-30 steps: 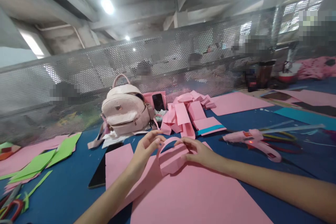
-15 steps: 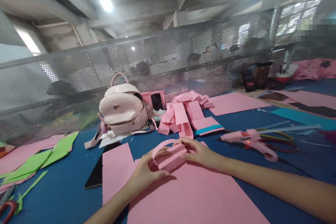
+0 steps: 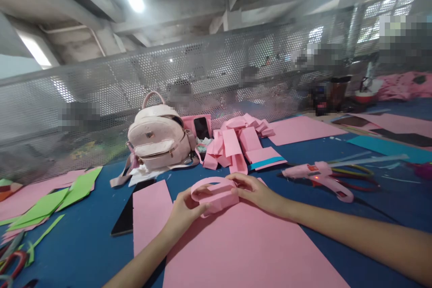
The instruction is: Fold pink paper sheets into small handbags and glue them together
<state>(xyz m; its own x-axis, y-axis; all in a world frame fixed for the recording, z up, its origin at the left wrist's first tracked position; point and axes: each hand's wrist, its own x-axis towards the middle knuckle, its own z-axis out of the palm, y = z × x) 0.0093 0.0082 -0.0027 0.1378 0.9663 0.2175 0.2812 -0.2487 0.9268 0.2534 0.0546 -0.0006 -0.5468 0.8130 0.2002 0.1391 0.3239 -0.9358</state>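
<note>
Between my hands is a small folded pink paper box with a paper strip arching over it like a handle. My left hand grips its left end, with the thumb on the near side and the fingers inside the strip's loop. At the right end, my right hand pinches the paper near the strip; some of its fingertips are hidden behind the box. Both hands are just over a large pink sheet on the blue table. A narrower pink sheet lies left of it, partly over a dark flat tablet-like object.
A pink glue gun with a lit red light lies right of my hands. Behind stand a pale backpack, a phone and a heap of pink paper pieces. Green sheets and scissors are at left. A perforated metal screen runs behind.
My left thumb has moved up onto the near side of the box, and the box and its strip have tilted slightly. The view has shifted a little.
</note>
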